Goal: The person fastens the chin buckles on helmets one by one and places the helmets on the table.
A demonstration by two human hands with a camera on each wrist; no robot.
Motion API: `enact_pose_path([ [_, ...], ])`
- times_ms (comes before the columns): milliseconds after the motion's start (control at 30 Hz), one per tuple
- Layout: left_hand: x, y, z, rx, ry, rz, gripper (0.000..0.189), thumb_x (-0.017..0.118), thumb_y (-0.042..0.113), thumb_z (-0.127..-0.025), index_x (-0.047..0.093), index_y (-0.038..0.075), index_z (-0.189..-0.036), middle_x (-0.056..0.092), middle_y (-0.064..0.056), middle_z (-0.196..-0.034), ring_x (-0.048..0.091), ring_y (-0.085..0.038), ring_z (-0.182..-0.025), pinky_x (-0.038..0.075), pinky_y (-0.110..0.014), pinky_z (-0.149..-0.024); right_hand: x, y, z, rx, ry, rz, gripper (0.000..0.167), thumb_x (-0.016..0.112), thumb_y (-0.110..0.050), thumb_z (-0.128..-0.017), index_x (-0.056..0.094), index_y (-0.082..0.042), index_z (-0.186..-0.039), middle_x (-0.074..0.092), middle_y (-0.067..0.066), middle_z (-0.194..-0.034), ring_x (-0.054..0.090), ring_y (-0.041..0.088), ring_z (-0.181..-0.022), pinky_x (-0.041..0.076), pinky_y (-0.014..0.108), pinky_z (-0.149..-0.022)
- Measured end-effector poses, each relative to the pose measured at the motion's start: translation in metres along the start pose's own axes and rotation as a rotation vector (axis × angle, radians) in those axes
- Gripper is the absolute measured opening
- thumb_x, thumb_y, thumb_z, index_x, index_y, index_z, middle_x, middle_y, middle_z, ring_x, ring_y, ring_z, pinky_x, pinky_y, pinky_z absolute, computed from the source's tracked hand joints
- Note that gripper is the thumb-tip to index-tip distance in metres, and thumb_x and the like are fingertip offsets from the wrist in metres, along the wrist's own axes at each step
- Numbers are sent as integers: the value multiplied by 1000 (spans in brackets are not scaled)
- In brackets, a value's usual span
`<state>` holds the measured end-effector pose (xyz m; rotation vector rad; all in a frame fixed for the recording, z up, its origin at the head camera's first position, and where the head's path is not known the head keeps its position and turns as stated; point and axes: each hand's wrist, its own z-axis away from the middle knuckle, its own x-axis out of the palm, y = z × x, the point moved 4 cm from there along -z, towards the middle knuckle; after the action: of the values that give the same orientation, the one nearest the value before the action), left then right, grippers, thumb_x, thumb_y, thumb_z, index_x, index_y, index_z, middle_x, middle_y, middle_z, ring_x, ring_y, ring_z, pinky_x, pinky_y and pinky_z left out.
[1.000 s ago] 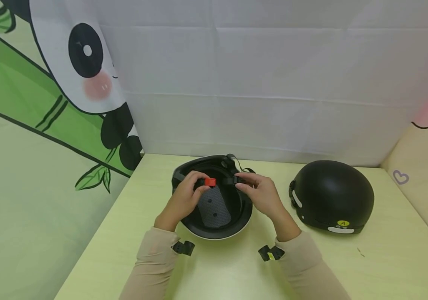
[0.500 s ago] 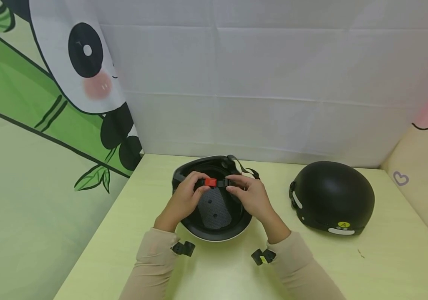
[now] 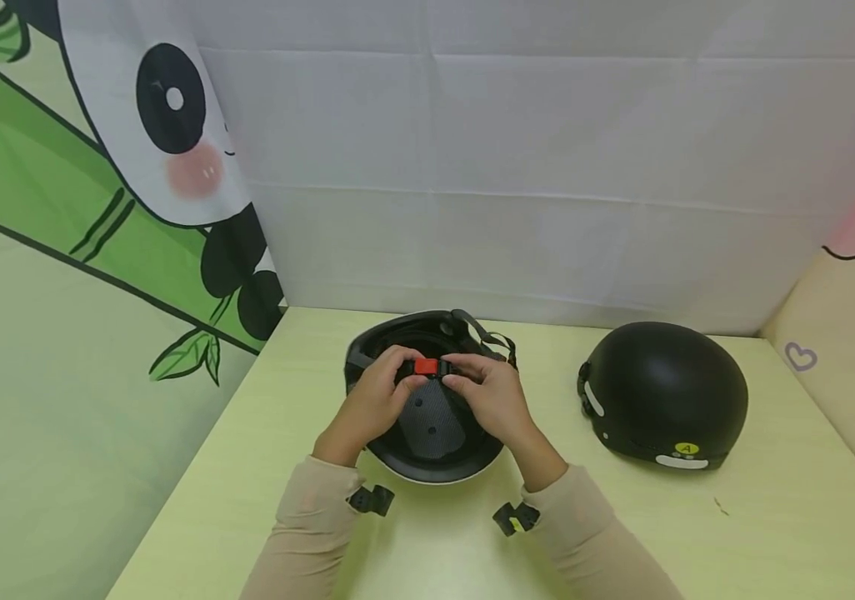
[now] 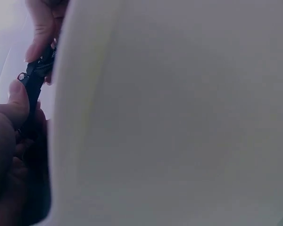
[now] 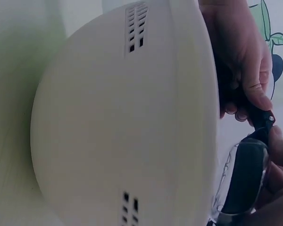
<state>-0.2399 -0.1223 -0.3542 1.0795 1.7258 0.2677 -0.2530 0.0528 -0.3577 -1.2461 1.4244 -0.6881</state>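
Observation:
An upturned helmet lies on the table, its black lining (image 3: pixel 431 429) facing up and its white shell (image 5: pixel 118 117) filling much of both wrist views. Above the lining, my left hand (image 3: pixel 375 398) pinches the red-ended half of the chin strap buckle (image 3: pixel 425 367) between thumb and fingers. From the right, my right hand (image 3: pixel 495 400) pinches the black half (image 3: pixel 446 368). Both halves meet end to end in one line. In the left wrist view the dark buckle (image 4: pixel 34 84) spans the two hands, partly hidden behind the shell.
A matte black helmet (image 3: pixel 667 392) with a yellow letter sticker stands dome up at the right of the table (image 3: pixel 772 517). A black strap loop (image 3: pixel 498 340) sticks out from the upturned helmet's right side. Behind the table hangs a pale cloth backdrop (image 3: pixel 517 167).
My right hand has moved left, bringing the black buckle half from a gap up against the red half. My left hand has shifted slightly right. The black helmet has stayed put.

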Motion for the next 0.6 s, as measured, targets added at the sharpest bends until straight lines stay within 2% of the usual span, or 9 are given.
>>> enact_pose_path([
  [600,2,-2,1,-27,6,-10,27,65,12,-93,58,-1,-115,56,-12,-112,55,-23,-97,48,-44,-87,1,3,0,11,-24,17,28,73,-8,-87,72,-4,-115,71,11,-106,67,24,-100,53,40,-83],
])
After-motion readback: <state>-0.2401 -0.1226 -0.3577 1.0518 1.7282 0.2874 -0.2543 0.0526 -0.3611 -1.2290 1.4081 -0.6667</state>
